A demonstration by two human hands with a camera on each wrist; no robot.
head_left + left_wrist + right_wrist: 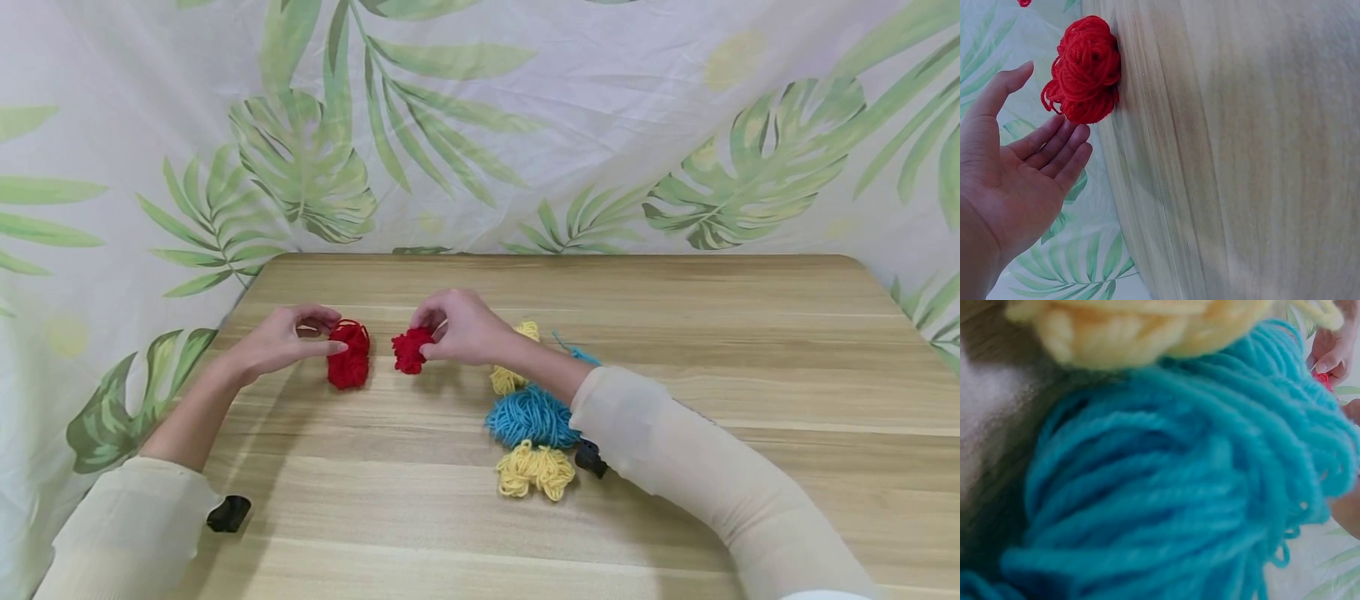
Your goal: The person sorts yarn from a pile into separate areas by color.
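My left hand (288, 337) is at the left of a red yarn bundle (348, 357) on the wooden table. In the left wrist view, its fingers stretch out loosely with their tips right at the lower edge of that red bundle (1088, 72), the thumb standing apart. To the right, my right hand (465, 329) pinches a smaller red yarn bundle (409, 350) between thumb and fingers. Blue yarn (1166, 481) and pale yellow yarn (1141, 328) fill most of the right wrist view and hide much of the hand there.
Beneath my right forearm lie a blue yarn bundle (531, 417) and yellow bundles, one in front (535, 471) and one behind (508, 380). A blue strand (579, 353) trails behind the forearm. Leaf-print cloth (465, 125) hangs past the table's (675, 292) far edge.
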